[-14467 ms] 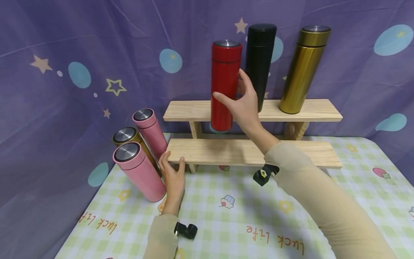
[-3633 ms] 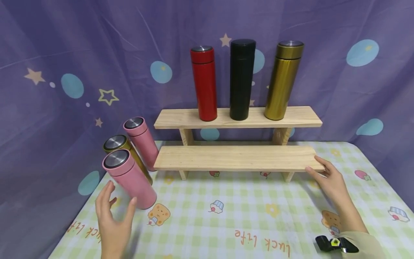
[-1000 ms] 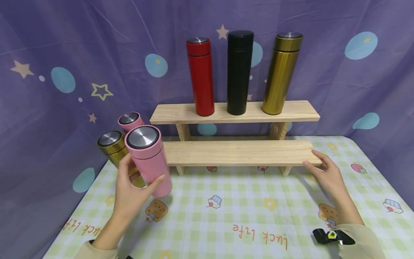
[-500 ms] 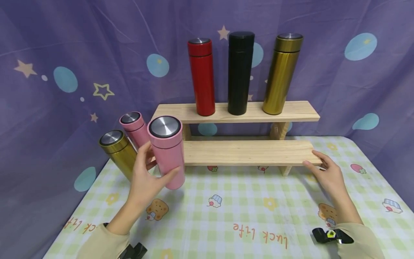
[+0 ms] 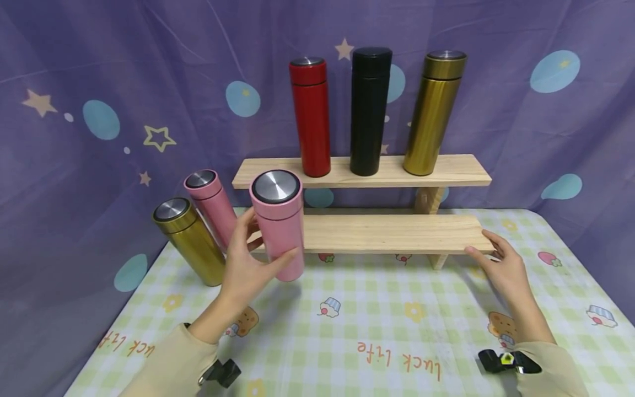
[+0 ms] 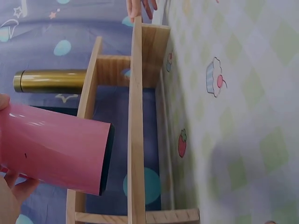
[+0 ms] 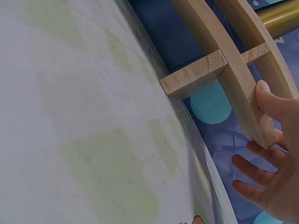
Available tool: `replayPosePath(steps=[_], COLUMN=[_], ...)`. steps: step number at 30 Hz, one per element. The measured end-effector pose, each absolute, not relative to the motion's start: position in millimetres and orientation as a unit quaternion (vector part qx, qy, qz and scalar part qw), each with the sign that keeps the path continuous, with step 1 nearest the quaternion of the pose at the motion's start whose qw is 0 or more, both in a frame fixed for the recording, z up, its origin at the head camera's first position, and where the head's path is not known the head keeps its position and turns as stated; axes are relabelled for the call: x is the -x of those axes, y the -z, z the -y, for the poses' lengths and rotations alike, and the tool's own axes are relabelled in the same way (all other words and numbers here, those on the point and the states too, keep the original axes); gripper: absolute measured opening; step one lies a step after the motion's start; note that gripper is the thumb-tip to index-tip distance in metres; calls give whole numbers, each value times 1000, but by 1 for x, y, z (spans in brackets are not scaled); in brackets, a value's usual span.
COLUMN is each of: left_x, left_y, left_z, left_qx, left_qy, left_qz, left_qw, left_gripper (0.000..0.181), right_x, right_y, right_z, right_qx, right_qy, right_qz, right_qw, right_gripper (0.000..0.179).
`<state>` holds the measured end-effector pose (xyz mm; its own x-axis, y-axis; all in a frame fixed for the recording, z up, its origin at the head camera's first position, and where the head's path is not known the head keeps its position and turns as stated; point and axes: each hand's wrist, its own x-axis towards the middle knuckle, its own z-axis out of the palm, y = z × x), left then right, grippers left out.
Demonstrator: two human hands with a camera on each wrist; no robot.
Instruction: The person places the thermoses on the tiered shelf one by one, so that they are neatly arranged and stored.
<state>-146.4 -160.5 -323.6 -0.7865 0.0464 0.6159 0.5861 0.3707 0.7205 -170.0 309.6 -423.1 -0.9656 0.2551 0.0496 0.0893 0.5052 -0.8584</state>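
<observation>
1. The left hand (image 5: 250,270) is gripping a pink bottle (image 5: 280,231) around its body, the thumb lying across the near side and the fingers curling behind the left side.
2. That pink bottle is hanging in the air, lid upward, its base staying off the tablecloth (image 5: 367,331); from where I'm standing it is covering the left part of the lower shelf (image 5: 382,234).
3. The right hand (image 5: 506,270) is pinching the right front corner of the lower shelf between thumb and forefinger, while the other fingers are hanging loosely past the end of the board.
4. Just left of the left hand, a second gold bottle (image 5: 193,242) is standing on the cloth, and a second pink bottle (image 5: 213,204) is standing behind it; I can't tell whether those two are touching.
5. Up on the top shelf (image 5: 268,171), three bottles are standing in a row, well apart at their bases: a red bottle (image 5: 312,121) to the left, a black bottle (image 5: 369,116) in the middle, a tall gold bottle (image 5: 434,121) to the right.
6. Farther out, a purple curtain (image 5: 168,71) with stars and blue ovals is hanging behind everything.
</observation>
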Motion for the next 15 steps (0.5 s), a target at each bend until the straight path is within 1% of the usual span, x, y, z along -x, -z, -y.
replayPosePath(steps=[7,15], left_x=[153,161], left_y=[319,312], left_z=[147,130], left_qx=[221,233], left_qy=[525,534], left_qz=[779,773], left_qw=[263,252], left_gripper=[88,89], right_x=[168,171], right_y=[423,424], right_z=[-308,-309], right_qx=[100,103], right_qy=[-488,-476], right_qz=[863,869], right_qw=[82,89], right_gripper=[88,86])
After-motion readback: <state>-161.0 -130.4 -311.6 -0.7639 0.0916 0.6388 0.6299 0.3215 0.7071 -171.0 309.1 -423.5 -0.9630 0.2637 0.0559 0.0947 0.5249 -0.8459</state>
